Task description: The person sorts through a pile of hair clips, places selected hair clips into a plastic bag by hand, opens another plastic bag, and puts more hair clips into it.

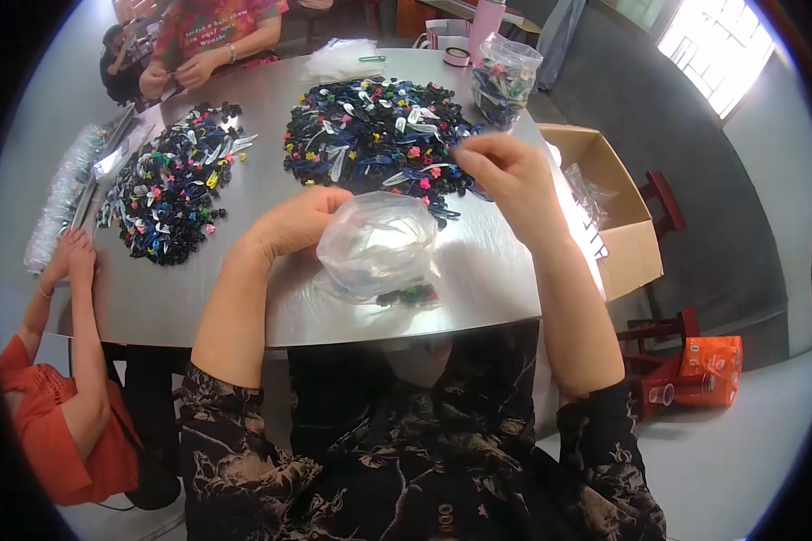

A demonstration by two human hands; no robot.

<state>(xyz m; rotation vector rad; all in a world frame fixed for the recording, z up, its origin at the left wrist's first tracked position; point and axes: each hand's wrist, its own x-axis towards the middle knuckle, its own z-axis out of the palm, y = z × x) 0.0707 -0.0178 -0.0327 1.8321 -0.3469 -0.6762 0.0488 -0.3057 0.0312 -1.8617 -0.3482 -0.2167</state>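
Note:
My left hand [302, 219] is closed on the edge of a clear plastic bag [377, 248], whose mouth gapes upward. A few dark and coloured pieces [409, 295] show at the bag's lower end by the table. Over the right edge of a large pile of hair clips [370, 135], my right hand [505, 176] is raised with its fingers pinched together. What they hold, if anything, I cannot make out. The pile mixes black, navy and white snap clips with small red, pink and yellow flower-shaped pieces.
A second clip pile [167, 194] lies left on the metal table [253, 171]. A filled bag [505, 77], pink tape roll [456, 57] and pink bottle [487, 27] stand at the back right. A cardboard box [629, 257] sits right. Two other people work at the table.

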